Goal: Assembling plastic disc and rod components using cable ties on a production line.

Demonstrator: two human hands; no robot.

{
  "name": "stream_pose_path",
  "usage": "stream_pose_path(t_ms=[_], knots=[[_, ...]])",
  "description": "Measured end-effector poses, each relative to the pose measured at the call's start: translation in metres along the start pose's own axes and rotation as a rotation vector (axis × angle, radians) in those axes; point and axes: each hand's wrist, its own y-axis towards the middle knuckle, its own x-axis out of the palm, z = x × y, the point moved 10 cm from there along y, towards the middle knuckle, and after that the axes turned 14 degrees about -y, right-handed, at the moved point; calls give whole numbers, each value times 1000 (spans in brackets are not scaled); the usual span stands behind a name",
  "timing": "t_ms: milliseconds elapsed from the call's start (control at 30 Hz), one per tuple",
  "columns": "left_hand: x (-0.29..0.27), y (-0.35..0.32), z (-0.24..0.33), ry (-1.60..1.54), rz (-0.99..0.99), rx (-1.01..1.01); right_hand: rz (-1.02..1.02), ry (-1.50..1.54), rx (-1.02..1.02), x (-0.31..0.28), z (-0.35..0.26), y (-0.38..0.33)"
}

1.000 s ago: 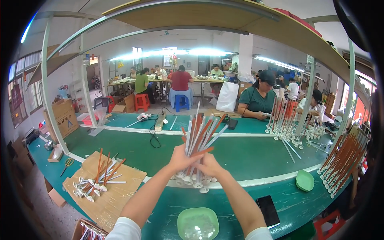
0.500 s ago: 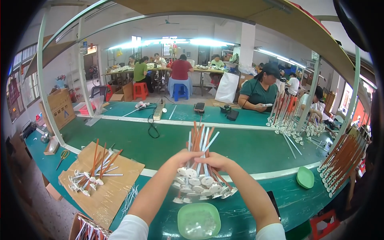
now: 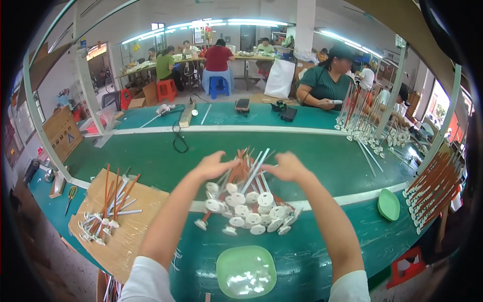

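A bunch of brown and white sticks with round white disc ends [image 3: 245, 209] lies in the middle of the green table, the discs toward me. My left hand [image 3: 215, 166] is at the bunch's left side, thumb stretched toward the sticks and fingers apart. On the other side, my right hand [image 3: 288, 167] is open too, its thumb close to the white sticks. Whether the thumbs touch the sticks is hard to tell. Nearer to me stands a light green plastic tray [image 3: 227, 267] with small clear pieces in it.
On the left, a cardboard sheet [image 3: 133, 246] bears more such sticks, with scissors [image 3: 71, 199] beside it. A second green tray [image 3: 389, 205] and rows of brown sticks [image 3: 433, 186] are on the right. Across the table a person in green [image 3: 324, 83] holds a small white object.
My hands have let go of the bunch and moved apart to either side. The sticks have sunk lower and spread out. The view has shifted slightly.
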Motion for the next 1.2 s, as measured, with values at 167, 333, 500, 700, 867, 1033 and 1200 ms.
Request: stream_pose_path(t_ms=[167,333,500,700,867,1033,1200], knots=[[-20,-103,12,-259,-84,30,388,574,-173,-59,-15,-77],[-44,-176,24,41,397,455,327,116,-407,-30,-99,-111],[-21,-249,64,-249,281,382,629,242,-344,-64,-112,-168],[36,-301,120,-334,45,570,804,590,-418,-46,-147,-261],[67,-317,127,-343,-191,764,1057,408,-462,-39,-163,-317],[78,-304,122,-188,-229,642,1232,221,-513,-37,-166,-322],[77,-293,106,-319,-221,734,1191,338,-523,-7,-144,-293]])
